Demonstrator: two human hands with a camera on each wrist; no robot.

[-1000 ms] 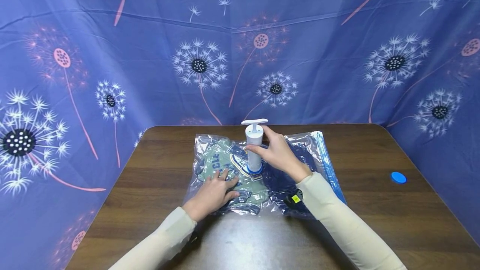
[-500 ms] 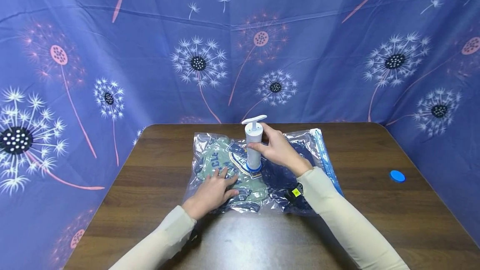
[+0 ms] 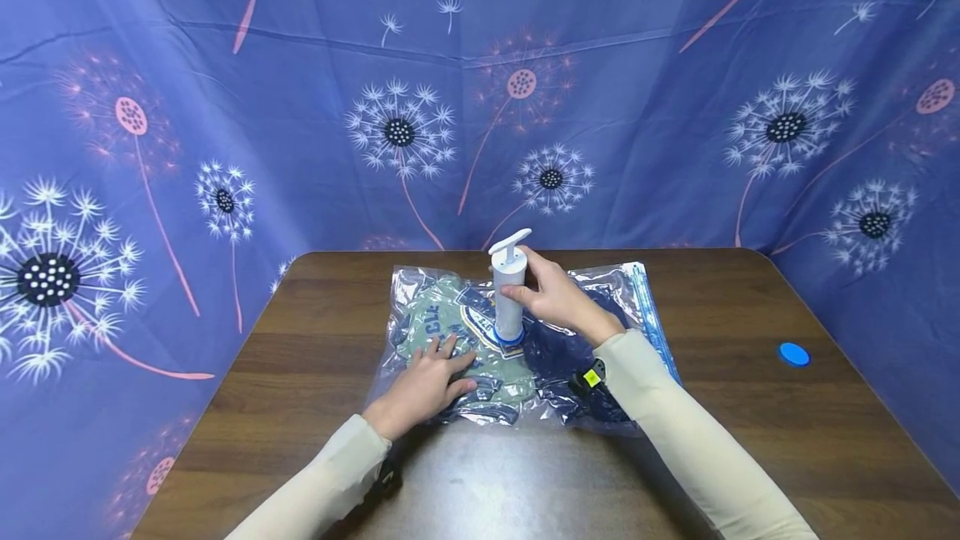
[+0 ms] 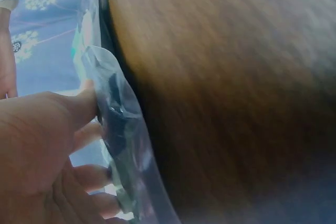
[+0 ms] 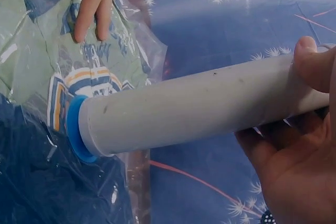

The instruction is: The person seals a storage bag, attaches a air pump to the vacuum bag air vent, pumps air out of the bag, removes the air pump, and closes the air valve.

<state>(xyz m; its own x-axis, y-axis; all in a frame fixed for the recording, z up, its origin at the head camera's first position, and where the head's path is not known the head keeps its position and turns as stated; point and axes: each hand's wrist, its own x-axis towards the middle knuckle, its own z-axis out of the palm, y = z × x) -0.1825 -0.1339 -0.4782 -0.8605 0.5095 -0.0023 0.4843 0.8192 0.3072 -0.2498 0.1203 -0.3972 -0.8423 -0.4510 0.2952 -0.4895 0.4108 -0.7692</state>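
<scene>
The brown, wood-grain table [image 3: 300, 357] has a smooth, glossy top; it may give the flat, clear plastic bag [image 3: 632, 294] lying on it little hold, so a push could slide the bag. The bag's thin film is creased and could bunch beneath the tall, white, cylindrical plastic pump [image 3: 510, 307], spoiling the seat.

The person's left hand [image 3: 423, 386] rests on the bag with fingers spread; should it slip, the film may shift. The person's right hand [image 3: 553, 297] grips the pump's upper barrel, thumb and fingers on opposite sides. The pump stands upright near the bag's middle; a sideways pull could tilt it, since the soft contents offer poor footing. Whether its base sits flush cannot be told.

Materials: the blue fabric curtain [image 3: 300, 90] behind hangs in soft folds, printed with white and pink dandelions. The bag is shiny and wrinkled, with a blue-tinted strip [image 3: 651, 315] along its right edge. Inside are a matte, sage-green cloth garment with navy lettering [image 3: 435, 311] and dark navy cloth [image 3: 551, 357]. The barrel is smooth, with dark specks, under a T-shaped white handle [image 3: 509, 242] and above a round blue ring [image 3: 509, 342]. A flat, blue disc [image 3: 793, 354] lies well apart at right.
</scene>
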